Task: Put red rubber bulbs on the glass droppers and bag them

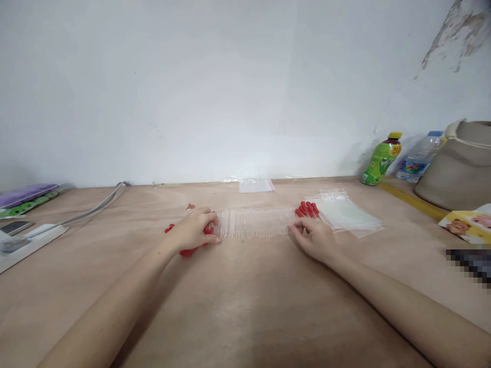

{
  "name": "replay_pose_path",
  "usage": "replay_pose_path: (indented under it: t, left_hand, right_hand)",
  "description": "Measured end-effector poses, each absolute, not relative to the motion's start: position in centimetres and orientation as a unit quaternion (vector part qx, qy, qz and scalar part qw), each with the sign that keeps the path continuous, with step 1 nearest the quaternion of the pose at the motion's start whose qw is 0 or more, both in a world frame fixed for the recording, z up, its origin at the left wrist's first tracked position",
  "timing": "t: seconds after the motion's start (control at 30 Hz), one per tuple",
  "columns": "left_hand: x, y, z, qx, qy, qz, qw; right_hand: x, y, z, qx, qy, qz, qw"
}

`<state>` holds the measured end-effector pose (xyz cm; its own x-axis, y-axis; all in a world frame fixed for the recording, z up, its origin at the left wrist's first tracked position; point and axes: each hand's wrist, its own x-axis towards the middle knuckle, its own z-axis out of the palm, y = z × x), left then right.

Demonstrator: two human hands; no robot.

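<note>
A side-by-side row of slim clear tubes (pixel 253 223) lies on the table between my hands. My left hand (pixel 195 228) is at the row's left end, its thumb and fingers apart, the fingertips by the outermost tubes. Red rubber bulbs (pixel 187 252) lie under and around that hand, partly covered by it. At the row's right end, my right hand (pixel 314 239) has thumb and index finger curled together in a pinch; whatever is between the tips is too small to make out. More red bulbs (pixel 307 208) lie just beyond its knuckles.
Clear plastic bags (pixel 347 212) lie right of the bulbs, and another bag (pixel 256 185) rests by the wall. A green bottle (pixel 381 159), a water bottle (pixel 420 157) and a grey-beige bag (pixel 456 166) stand at right. A cable (pixel 90 207) and power strip (pixel 36 245) are at left.
</note>
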<state>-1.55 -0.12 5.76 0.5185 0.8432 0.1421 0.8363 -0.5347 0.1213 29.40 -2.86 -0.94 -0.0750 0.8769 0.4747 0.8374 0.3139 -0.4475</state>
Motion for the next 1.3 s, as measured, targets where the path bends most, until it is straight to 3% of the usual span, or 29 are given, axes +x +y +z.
replay_pose_path:
  t: [0.23,0.7,1.1,1.3]
  left_hand:
    - [-2.4,0.2,6.6,0.883,0.467,0.011,0.032]
    - [-2.7,0.6,5.7,0.861,0.502,0.025,0.074]
    - [-2.4,0.1,6.4,0.864,0.500,0.049,0.016]
    - [1.2,-2.1,4.5,0.880,0.422,0.186,0.111]
  right_hand:
    - [28.8,-4.2,-0.7,-0.394,-0.874,0.053,0.280]
    - [28.6,-4.1,-0.5,-0.389,-0.881,0.044,0.267]
    - [28.6,-4.0,-0.4,-0.389,-0.880,0.050,0.267]
    - [28.7,-4.2,-0.1,-0.396,-0.878,0.069,0.260]
